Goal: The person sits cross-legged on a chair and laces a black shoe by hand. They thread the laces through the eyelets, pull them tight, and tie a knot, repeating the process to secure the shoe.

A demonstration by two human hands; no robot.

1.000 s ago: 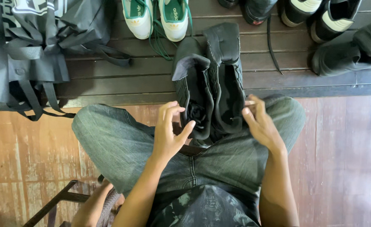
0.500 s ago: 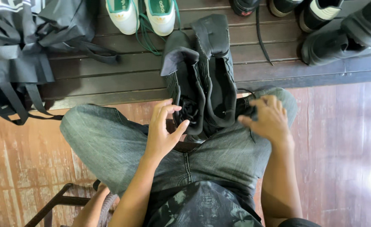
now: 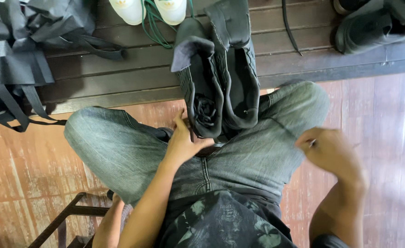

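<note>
A black high-top shoe [image 3: 218, 76] lies between my knees, its toe resting on the dark wooden bench [image 3: 120, 76] and its opening toward me. My left hand [image 3: 184, 144] grips the near end of the shoe at its left side, thumb up against the collar. My right hand [image 3: 333, 154] is off to the right, over my right thigh and apart from the shoe. It is blurred, with the fingers curled closed, and I see nothing in it. I wear grey jeans [image 3: 257, 156].
White sneakers with green laces [image 3: 149, 11] stand at the back of the bench. A grey strapped bag [image 3: 19, 50] lies at the left, black shoes [image 3: 377, 25] at the right, and a loose black lace [image 3: 289, 27] between. A dark metal frame [image 3: 67, 213] stands on the reddish floor.
My right hand has left the shoe's right side and swung out to the right and toward me. My left hand has stayed on the shoe. The view has shifted closer.
</note>
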